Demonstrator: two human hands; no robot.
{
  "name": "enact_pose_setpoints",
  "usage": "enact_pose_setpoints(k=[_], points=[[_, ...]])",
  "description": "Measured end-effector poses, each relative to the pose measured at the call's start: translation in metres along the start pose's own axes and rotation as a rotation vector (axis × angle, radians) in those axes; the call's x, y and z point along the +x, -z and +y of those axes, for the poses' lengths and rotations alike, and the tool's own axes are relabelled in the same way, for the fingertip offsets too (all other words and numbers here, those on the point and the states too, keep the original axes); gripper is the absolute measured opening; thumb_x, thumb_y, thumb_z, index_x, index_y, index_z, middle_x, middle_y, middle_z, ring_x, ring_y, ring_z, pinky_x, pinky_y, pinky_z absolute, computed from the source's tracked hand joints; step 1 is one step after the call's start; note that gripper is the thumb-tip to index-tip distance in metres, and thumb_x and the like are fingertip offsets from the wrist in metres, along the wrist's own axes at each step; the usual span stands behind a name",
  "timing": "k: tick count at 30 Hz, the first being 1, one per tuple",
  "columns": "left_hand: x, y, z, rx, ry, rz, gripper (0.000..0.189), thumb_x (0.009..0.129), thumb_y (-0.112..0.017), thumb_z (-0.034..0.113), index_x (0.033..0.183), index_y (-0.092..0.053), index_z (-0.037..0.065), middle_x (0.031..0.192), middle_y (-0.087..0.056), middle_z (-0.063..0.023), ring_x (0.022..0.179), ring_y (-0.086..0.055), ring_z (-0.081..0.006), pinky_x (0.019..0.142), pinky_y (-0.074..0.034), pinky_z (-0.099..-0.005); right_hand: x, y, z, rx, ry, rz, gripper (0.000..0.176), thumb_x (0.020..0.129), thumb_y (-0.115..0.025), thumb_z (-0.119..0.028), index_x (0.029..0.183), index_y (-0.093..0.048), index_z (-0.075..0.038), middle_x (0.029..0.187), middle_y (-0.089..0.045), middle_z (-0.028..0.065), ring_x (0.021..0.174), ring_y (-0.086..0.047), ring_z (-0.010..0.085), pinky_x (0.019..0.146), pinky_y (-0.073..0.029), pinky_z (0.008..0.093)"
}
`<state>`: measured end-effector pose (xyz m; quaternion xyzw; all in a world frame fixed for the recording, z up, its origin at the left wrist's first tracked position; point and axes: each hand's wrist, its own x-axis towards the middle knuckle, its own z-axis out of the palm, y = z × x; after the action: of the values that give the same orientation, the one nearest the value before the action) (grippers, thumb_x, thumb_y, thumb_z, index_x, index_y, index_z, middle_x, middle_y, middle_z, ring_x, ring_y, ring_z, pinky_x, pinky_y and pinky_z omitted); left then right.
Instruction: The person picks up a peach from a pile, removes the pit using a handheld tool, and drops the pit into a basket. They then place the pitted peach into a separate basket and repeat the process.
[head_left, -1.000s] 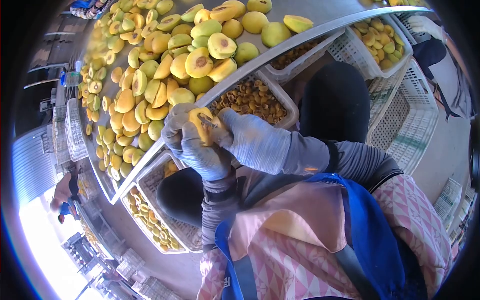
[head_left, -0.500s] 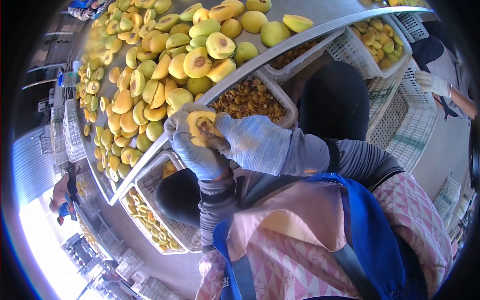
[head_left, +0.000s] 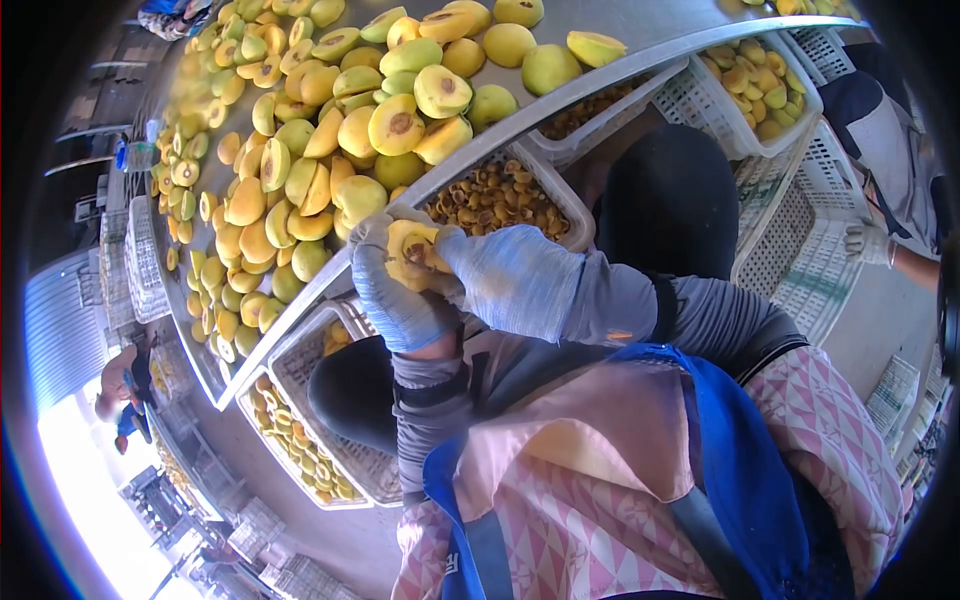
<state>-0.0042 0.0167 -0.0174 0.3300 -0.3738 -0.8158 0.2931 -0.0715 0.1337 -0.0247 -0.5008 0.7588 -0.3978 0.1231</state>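
Observation:
A yellow peach half (head_left: pixel 411 247) is held in my left hand (head_left: pixel 392 300), its cut face turned up toward me. My left hand wears a pale blue-grey glove, with the fingers wrapped round the fruit's far side. My right hand (head_left: pixel 515 282), gloved the same way, is closed, and its thumb side presses against the fruit's cut face. Whatever its fingers grip is hidden. Just beyond both hands is the rim of a metal table (head_left: pixel 330 277), heaped with yellow-green peach halves (head_left: pixel 325 135). A crate of brown pits (head_left: pixel 505 200) sits below that rim.
Under the table at left stands a crate of cut fruit (head_left: pixel 300 445). Another fruit-filled crate (head_left: pixel 755 85) and stacked plastic crates (head_left: pixel 800 235) are at right. My dark-clad knees (head_left: pixel 668 200) flank the pit crate. A co-worker's gloved hand (head_left: pixel 868 244) shows at far right.
My left hand has turned slightly and shifted a little right with the peach half; the dark centre of its cut face shows less. The co-worker's hand at right has moved down.

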Motion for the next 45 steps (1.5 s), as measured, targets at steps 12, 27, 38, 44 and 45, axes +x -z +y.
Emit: enact_pose_setpoints(k=[12, 27, 38, 44, 45], points=[[-0.005, -0.012, 0.014, -0.068, -0.133, 0.155, 0.030, 0.097, -0.050, 0.027, 0.114, -0.053, 0.002, 0.106, -0.062, -0.0132, 0.091, -0.061, -0.0248, 0.082, -0.052, -0.0370, -0.005, 0.011, -0.010, 0.290, 0.009, 0.118, 0.023, 0.087, -0.069, -0.019, 0.098, -0.055, -0.006, 0.073, -0.064, 0.0129, 0.068, -0.065, 0.0361, 0.057, -0.052, 0.0422], [-0.005, -0.001, -0.010, 0.323, -0.687, -0.037, 0.018, 0.093, -0.055, 0.015, 0.107, -0.055, 0.003, 0.106, -0.060, -0.0132, 0.094, -0.058, -0.0210, 0.087, -0.049, -0.0362, 0.002, -0.015, -0.007, 0.294, -0.033, 0.035, 0.023, 0.096, -0.053, -0.021, 0.104, -0.053, 0.000, 0.086, -0.055, 0.0208, 0.069, -0.061, 0.0353, 0.058, -0.049, 0.0433], [-0.009, -0.005, 0.000, 0.361, -0.515, -0.005, 0.018, 0.093, -0.052, 0.018, 0.102, -0.053, 0.003, 0.099, -0.061, -0.0143, 0.089, -0.058, -0.0189, 0.082, -0.050, -0.0323, -0.004, -0.011, -0.003, -0.091, 0.236, 0.052, 0.026, 0.092, -0.055, -0.021, 0.109, -0.061, -0.001, 0.087, -0.058, 0.0203, 0.057, -0.060, 0.0296, 0.048, -0.048, 0.0381], [0.001, 0.007, 0.002, 0.083, -0.217, -0.231, 0.018, 0.096, -0.049, 0.022, 0.104, -0.053, 0.006, 0.096, -0.061, -0.0113, 0.088, -0.060, -0.0204, 0.080, -0.052, -0.0324, 0.001, 0.001, -0.008, -0.005, 0.097, 0.012, 0.036, 0.094, -0.058, -0.033, 0.099, -0.053, 0.002, 0.061, -0.062, 0.0178, 0.057, -0.065, 0.0339, 0.051, -0.051, 0.0440], [0.001, 0.006, 0.002, 0.082, -0.216, -0.231, 0.018, 0.096, -0.049, 0.022, 0.104, -0.053, 0.006, 0.096, -0.061, -0.0113, 0.088, -0.060, -0.0204, 0.080, -0.052, -0.0324, 0.000, 0.000, -0.006, -0.045, 0.109, 0.028, 0.036, 0.094, -0.058, -0.033, 0.098, -0.053, 0.002, 0.061, -0.061, 0.0178, 0.057, -0.064, 0.0341, 0.051, -0.051, 0.0442]])
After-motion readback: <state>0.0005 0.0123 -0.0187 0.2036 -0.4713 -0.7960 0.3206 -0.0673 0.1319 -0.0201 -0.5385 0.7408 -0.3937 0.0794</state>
